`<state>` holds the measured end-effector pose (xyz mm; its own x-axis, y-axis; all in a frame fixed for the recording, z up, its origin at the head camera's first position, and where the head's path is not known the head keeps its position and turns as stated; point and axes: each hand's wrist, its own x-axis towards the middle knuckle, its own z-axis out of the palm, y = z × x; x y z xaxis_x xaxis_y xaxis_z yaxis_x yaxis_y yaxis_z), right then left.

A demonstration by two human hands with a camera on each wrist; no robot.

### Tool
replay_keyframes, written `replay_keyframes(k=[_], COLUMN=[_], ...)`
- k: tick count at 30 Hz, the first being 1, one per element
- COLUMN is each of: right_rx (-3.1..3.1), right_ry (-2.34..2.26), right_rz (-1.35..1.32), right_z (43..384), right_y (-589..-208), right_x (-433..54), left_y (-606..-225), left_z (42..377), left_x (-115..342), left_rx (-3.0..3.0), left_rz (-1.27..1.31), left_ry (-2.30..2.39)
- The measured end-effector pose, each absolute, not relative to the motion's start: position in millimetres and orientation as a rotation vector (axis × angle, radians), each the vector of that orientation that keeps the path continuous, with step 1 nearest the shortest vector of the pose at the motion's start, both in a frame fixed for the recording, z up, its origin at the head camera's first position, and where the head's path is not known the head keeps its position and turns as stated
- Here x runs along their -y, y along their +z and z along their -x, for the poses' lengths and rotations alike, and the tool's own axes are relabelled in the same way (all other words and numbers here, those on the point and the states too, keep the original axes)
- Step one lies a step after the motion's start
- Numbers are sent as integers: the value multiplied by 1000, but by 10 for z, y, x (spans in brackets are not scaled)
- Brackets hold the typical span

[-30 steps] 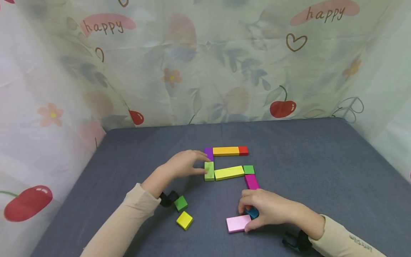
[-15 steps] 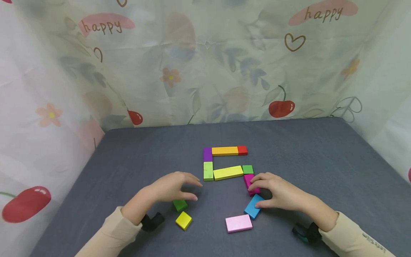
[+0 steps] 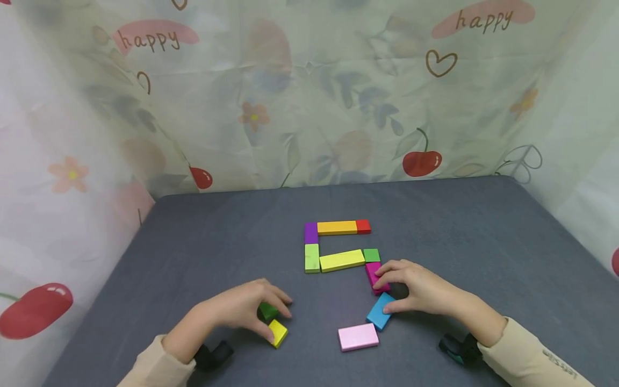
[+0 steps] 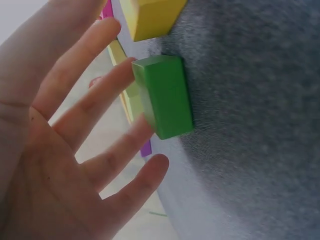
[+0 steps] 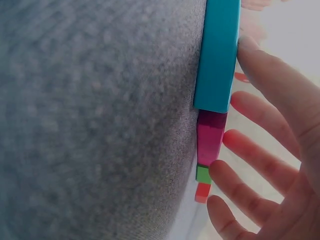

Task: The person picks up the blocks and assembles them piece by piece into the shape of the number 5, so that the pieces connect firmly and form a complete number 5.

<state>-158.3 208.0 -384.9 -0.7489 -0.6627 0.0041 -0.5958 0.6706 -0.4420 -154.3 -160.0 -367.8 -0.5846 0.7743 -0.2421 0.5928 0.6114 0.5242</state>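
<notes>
In the head view my left hand [image 3: 237, 306] reaches over a green block [image 3: 267, 312] and a yellow block [image 3: 279, 334], fingers spread and thumb at the yellow one's edge. The left wrist view has the fingers beside the green block [image 4: 167, 97], not wrapped round it. On the right, my right hand [image 3: 418, 288] lies over a magenta block [image 3: 373, 275] and a blue block [image 3: 378, 313]. Its fingertips are at the magenta block and its thumb rests on the blue one. Just below sits a flat pink block [image 3: 358, 338], close to the blue block's lower end.
Farther back, a line of blocks runs from a red block [image 3: 363, 226] through an orange block [image 3: 337, 228], a purple block [image 3: 311, 233], a lime block [image 3: 311, 259] and a long yellow block [image 3: 342, 260] to a small green block [image 3: 372, 255]. All lie on a dark grey tabletop [image 3: 232, 231].
My left hand has left the lime block and come down toward the loose green and yellow blocks. My right hand moved up from the blue block's lower end, and that block has shifted toward the magenta one.
</notes>
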Motion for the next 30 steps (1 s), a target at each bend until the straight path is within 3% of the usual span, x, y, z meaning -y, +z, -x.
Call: replay_keyframes(k=[15, 30], right_rx=[-2715, -2694], right_ry=[-658, -660], right_rz=[1008, 974], right_z=[1587, 1584], right_y=[-3865, -3842], right_x=[-2084, -2075], left_y=[-3721, -3698], left_z=[1494, 1513], left_x=[1655, 1530], left_rx=[-2425, -2478], left_rz=[-1021, -1148], left_ry=[489, 517])
